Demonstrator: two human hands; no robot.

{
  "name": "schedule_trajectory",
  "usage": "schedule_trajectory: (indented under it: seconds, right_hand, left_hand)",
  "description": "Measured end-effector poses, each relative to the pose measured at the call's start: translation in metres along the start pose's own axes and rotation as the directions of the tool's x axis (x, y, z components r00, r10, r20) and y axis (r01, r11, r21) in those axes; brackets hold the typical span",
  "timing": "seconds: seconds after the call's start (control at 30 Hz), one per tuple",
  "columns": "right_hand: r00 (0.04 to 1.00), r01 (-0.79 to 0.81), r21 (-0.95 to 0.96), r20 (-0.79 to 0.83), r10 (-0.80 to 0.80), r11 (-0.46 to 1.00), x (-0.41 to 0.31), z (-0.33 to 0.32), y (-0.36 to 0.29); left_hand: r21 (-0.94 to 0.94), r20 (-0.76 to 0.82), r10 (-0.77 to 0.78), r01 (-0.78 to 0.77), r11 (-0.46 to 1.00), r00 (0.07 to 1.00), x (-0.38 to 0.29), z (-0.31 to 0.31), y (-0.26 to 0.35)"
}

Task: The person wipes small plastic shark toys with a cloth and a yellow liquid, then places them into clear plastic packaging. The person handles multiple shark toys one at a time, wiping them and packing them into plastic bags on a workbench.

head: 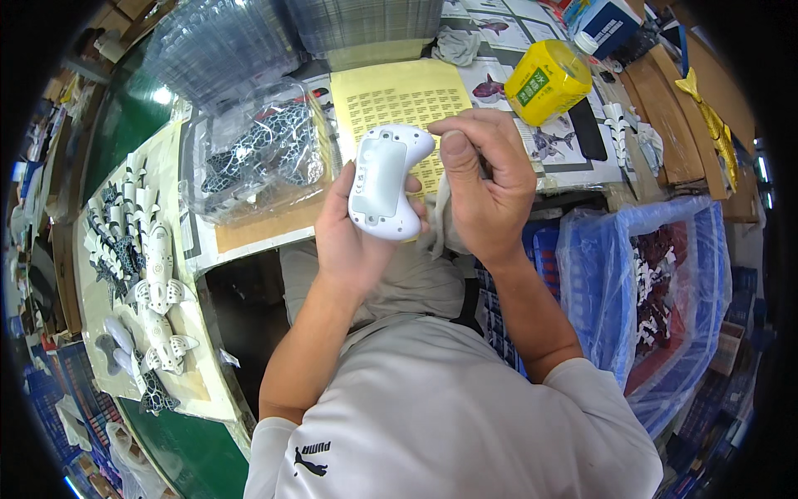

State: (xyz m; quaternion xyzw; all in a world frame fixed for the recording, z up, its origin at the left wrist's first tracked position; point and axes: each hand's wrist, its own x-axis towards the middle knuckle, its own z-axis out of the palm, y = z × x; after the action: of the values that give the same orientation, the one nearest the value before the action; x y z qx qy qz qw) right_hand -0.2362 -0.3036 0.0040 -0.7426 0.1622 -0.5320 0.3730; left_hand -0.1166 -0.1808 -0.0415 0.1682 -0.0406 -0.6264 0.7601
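Observation:
A white game-style remote controller (pixel 381 181) lies in my left hand (pixel 352 249), which grips it from beneath. Its back faces up, showing a pale grey battery cover with screws at both ends and small printed marks. Just to the right is my right hand (pixel 489 187), fingers curled, thumb and index finger near the controller's upper corner but apart from it. Whether those fingers hold something small cannot be made out. A light cloth (pixel 444 218) shows below the right hand. Behind the controller lies a yellow sheet (pixel 399 81) of printed labels.
A clear plastic blister pack (pixel 262 150) with a black-and-white patterned toy sits left of the sheet. Jointed white toys (pixel 161 268) cover the left table. Rightward are a yellow drink bottle (pixel 548 81), a dark phone (pixel 587 131) and a blue plastic-lined crate (pixel 679 249) of parts.

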Motion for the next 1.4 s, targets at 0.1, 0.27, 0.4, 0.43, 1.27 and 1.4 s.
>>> schedule_trajectory:
  seconds: [0.1, 0.27, 0.4, 0.43, 1.27, 1.4]
  right_hand:
    - [1.0, 0.001, -0.033, -0.011, -0.001, 0.999, 0.003, 0.005, 0.006]
    - [1.0, 0.012, -0.113, 0.009, -0.011, 0.993, 0.005, 0.01, 0.005]
    - [0.996, 0.071, -0.154, 0.068, -0.062, 0.985, 0.004, 0.011, 0.003]
    - [0.992, 0.066, -0.166, 0.118, -0.046, 0.984, 0.005, 0.012, 0.004]
    - [0.805, -0.591, 0.339, 0.297, 0.513, 0.732, 0.005, -0.003, 0.032]
    - [0.853, -0.518, 0.19, 0.195, 0.485, 0.834, 0.004, -0.006, 0.018]
  left_hand:
    - [0.064, -0.016, -0.003, 0.004, 0.998, 1.0, -0.003, 0.002, -0.003]
    - [0.079, -0.047, -0.02, 0.024, 0.997, 0.999, -0.005, 0.007, -0.003]
    - [0.188, -0.11, 0.018, 0.003, 0.982, 0.994, -0.007, 0.012, -0.005]
    - [0.208, -0.069, 0.007, 0.008, 0.978, 0.998, -0.008, 0.013, -0.006]
    - [0.724, 0.662, 0.304, -0.481, -0.495, 0.685, -0.023, 0.007, 0.026]
    - [0.818, 0.55, 0.362, -0.399, -0.414, 0.753, -0.025, 0.005, 0.025]
